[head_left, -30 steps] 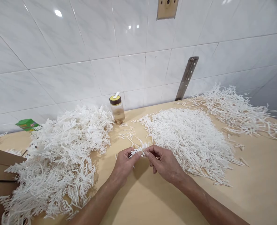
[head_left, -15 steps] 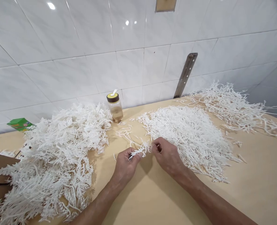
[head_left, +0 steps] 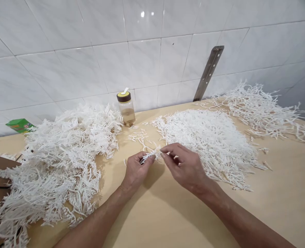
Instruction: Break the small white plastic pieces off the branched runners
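Note:
My left hand (head_left: 137, 168) pinches a small branched white piece (head_left: 152, 154) between thumb and fingers, just above the wooden table (head_left: 152, 213). At the right end of that piece is my right hand (head_left: 182, 163), its thumb and index fingertips close together on the thin tips; whether they grip one is too small to tell. A large heap of branched white pieces (head_left: 64, 151) lies on the left. To the right spreads a flatter pile of short white sticks (head_left: 206, 141), partly behind my right hand.
A jar with a yellow and black lid (head_left: 126, 108) stands near the tiled wall. Long white branches (head_left: 261, 110) lie at the back right, near a metal bracket (head_left: 208, 73). A green box (head_left: 20, 125) and cardboard (head_left: 0, 172) are at the left.
The camera view has shifted, so the table things appear higher. My right hand has come nearer the held piece, with its fingers more extended. My left hand keeps its pinch.

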A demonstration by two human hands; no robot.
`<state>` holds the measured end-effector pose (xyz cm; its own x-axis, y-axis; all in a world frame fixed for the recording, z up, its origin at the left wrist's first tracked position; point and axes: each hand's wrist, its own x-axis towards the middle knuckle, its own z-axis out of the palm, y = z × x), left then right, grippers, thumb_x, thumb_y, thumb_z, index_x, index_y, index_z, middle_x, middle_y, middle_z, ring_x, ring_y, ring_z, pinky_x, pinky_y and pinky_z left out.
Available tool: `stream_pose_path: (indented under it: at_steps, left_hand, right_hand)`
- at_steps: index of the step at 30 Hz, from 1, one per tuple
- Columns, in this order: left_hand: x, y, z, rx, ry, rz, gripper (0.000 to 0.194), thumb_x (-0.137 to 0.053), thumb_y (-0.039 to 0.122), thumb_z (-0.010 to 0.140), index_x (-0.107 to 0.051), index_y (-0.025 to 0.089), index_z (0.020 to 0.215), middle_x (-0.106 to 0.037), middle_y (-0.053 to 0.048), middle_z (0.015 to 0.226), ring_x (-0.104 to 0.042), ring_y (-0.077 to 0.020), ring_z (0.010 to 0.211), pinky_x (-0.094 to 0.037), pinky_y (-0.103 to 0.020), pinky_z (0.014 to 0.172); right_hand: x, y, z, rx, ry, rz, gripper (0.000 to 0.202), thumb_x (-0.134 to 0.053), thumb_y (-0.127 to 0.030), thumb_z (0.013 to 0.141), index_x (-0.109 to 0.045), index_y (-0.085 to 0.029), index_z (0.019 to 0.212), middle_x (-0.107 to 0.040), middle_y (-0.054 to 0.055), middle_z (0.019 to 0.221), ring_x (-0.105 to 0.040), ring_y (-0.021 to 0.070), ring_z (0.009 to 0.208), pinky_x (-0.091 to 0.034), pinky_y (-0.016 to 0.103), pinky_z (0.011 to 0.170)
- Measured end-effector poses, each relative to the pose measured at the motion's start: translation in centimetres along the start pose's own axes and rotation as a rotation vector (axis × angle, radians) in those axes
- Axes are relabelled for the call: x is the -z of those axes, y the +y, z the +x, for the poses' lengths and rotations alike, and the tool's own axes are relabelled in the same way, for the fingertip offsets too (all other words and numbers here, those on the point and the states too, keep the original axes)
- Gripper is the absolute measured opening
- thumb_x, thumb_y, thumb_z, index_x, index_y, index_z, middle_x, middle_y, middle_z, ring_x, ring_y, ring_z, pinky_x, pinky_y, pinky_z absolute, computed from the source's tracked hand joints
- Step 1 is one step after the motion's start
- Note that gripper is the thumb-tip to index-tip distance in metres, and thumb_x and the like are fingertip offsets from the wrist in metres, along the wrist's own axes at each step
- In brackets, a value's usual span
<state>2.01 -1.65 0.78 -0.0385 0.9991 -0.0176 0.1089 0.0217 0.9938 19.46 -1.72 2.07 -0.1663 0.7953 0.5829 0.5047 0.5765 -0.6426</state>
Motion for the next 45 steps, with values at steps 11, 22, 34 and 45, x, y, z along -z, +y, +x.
stream_pose_path:
  at_steps: [11, 22, 34, 45]
  left_hand:
    - [0.6, 0.2, 0.0, 0.052, -0.083, -0.135, 0.037, -0.078, 0.05, 0.067, -0.065, 0.015, 0.066, -0.043, 0.005, 0.053, -0.032, -0.0077, 0.05, -0.024, -0.023, 0.048]
    - [0.2, 0.8, -0.4, 0.057, -0.029, -0.114, 0.042, -0.078, 0.054, 0.062, -0.062, 0.015, 0.065, -0.041, 0.006, 0.05, -0.032, -0.0076, 0.048, -0.025, -0.021, 0.045]
    - [-0.2, 0.2, -0.4, 0.03, 0.031, -0.048, 0.034, -0.074, 0.047, 0.066, -0.058, 0.016, 0.063, -0.041, 0.007, 0.05, -0.032, -0.0075, 0.048, -0.024, -0.022, 0.047]
    - [0.3, -0.7, 0.0, -0.007, -0.007, 0.032, 0.042, -0.068, 0.054, 0.075, -0.051, 0.018, 0.062, -0.035, 0.007, 0.051, -0.029, -0.0075, 0.049, -0.022, -0.022, 0.049]
  right_hand:
    - [-2.0, 0.6, -0.5, -0.299, -0.152, 0.179, 0.022, -0.055, -0.036, 0.091, -0.069, -0.019, 0.096, -0.066, 0.0, 0.063, -0.053, 0.0109, 0.04, -0.048, 0.025, 0.041]
    - [-2.8, 0.3, -0.3, -0.256, -0.072, 0.109, 0.018, -0.053, -0.03, 0.089, -0.066, -0.019, 0.085, -0.065, 0.0, 0.065, -0.056, 0.0126, 0.05, -0.046, 0.024, 0.047]
    - [-4.0, 1.0, -0.7, 0.018, -0.015, -0.214, 0.01, -0.044, -0.016, 0.088, -0.051, -0.02, 0.082, -0.059, 0.002, 0.07, -0.052, 0.0148, 0.059, -0.04, 0.026, 0.057]
    - [1.4, 3.7, 1.5, -0.542, 0.215, -0.092, 0.012, -0.058, -0.033, 0.081, -0.058, -0.02, 0.081, -0.063, -0.001, 0.061, -0.057, 0.0154, 0.05, -0.043, 0.027, 0.053]
